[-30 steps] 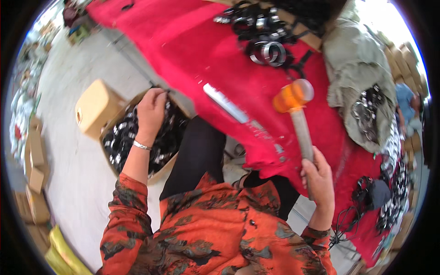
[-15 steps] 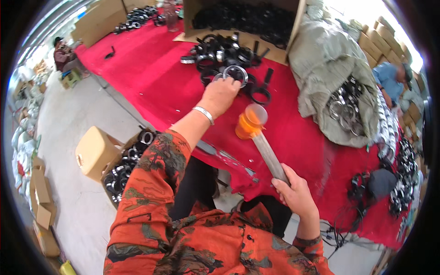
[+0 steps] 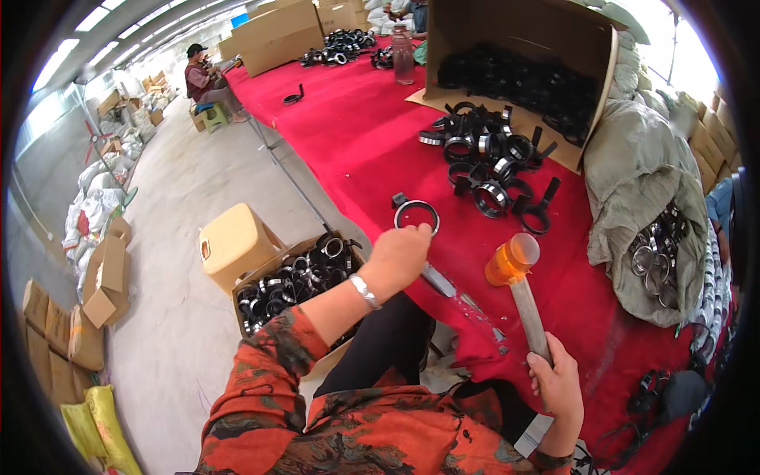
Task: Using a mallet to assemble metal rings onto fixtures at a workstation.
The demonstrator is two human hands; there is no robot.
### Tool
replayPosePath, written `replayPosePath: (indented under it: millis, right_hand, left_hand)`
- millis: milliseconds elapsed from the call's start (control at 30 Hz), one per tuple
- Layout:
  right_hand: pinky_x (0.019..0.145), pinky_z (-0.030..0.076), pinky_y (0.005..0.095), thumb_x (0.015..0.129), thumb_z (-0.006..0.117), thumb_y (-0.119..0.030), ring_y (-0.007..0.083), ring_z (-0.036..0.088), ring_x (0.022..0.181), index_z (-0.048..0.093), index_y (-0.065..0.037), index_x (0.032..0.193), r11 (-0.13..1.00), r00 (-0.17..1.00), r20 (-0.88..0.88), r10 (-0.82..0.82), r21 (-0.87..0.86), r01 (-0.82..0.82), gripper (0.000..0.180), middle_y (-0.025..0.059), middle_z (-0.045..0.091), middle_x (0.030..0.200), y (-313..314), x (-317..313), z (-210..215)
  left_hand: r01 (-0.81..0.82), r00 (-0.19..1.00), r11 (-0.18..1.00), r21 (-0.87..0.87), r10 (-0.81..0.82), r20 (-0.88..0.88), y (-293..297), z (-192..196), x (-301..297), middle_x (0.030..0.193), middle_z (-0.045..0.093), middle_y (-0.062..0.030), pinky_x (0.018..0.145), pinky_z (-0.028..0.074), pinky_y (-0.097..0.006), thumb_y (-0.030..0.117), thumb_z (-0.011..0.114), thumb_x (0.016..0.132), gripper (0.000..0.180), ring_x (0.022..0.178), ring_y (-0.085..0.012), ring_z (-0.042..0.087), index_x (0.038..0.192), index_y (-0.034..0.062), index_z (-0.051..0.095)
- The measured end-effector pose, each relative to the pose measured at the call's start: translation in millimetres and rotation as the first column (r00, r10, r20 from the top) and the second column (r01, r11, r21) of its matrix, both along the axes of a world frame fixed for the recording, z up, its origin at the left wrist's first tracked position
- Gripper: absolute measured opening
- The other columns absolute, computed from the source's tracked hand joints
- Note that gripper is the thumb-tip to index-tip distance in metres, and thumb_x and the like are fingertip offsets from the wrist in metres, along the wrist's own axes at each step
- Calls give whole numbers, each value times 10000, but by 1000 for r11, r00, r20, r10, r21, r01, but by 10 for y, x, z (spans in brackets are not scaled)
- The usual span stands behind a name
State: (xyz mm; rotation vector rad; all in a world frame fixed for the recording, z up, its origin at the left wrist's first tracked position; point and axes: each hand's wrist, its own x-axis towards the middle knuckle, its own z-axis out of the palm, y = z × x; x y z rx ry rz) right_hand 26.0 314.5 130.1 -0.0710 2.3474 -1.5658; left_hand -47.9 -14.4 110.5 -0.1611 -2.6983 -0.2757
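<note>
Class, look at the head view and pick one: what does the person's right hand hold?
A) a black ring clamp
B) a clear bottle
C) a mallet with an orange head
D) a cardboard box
C: the right hand grips the handle of the orange-headed mallet, raised over the red table, while the left hand touches the ring clamp.

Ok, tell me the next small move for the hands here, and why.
Probably bring the mallet down onto the ring clamp. The left hand pins that clamp flat on the red table, fingertips at its near edge, while the right hand holds the mallet raised just beside it.
</note>
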Motion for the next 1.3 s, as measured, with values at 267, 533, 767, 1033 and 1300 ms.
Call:
replayPosePath:
  millis: [267, 533, 767, 1033, 1300]
  right_hand:
    - [452, 414, 228, 868, 603, -154, 64, 490, 508, 514, 26, 1250, 999, 999, 16, -42, -7, 42, 432, 14, 554, 672, -40, 27, 27]
    - [483, 428, 238, 874, 620, -209, 73, 505, 535, 503, 40, 1251, 998, 999, -25, -36, 55, 37, 466, 26, 549, 680, -56, -2, -10]
    - [502, 436, 257, 883, 618, -233, 87, 511, 543, 509, 22, 1226, 998, 999, -41, -12, 62, 14, 441, 30, 529, 679, -27, 7, -21]
    - [508, 429, 259, 882, 636, -232, 88, 502, 539, 513, 24, 1221, 997, 998, -61, -10, 77, 15, 443, 34, 529, 683, -19, 25, -87]
    - [460, 409, 220, 895, 621, -227, 59, 485, 532, 479, 29, 1296, 996, 998, -29, -59, 62, 61, 497, 11, 544, 716, -109, 122, -85]
  left_hand:
    - [247, 962, 915, 319, -270, 29, 660, -74, -413, 859, 621, -245, 731, 500, -457, 120, 596, 798, 203, 839, -392, 623, 928, -25, 535]
    - [222, 953, 932, 287, -145, -266, -259, -35, -891, 936, 628, -156, 778, 491, -380, 104, 579, 848, 204, 887, -321, 611, 1037, 43, 625]
    - [52, 794, 749, 660, -432, 428, -34, 169, -744, 864, 634, -81, 648, 508, -281, 170, 585, 869, 251, 758, -138, 601, 1053, 3, 622]
    - [-87, 887, 584, 807, -323, 330, -24, 9, 280, 936, 643, -103, 634, 515, -261, 97, 649, 817, 332, 780, -133, 638, 1089, -77, 569]
    - [-141, 906, 348, 927, -332, 262, -109, -621, 390, 889, 634, -62, 648, 509, -233, 170, 570, 904, 183, 723, -112, 603, 951, -6, 579]
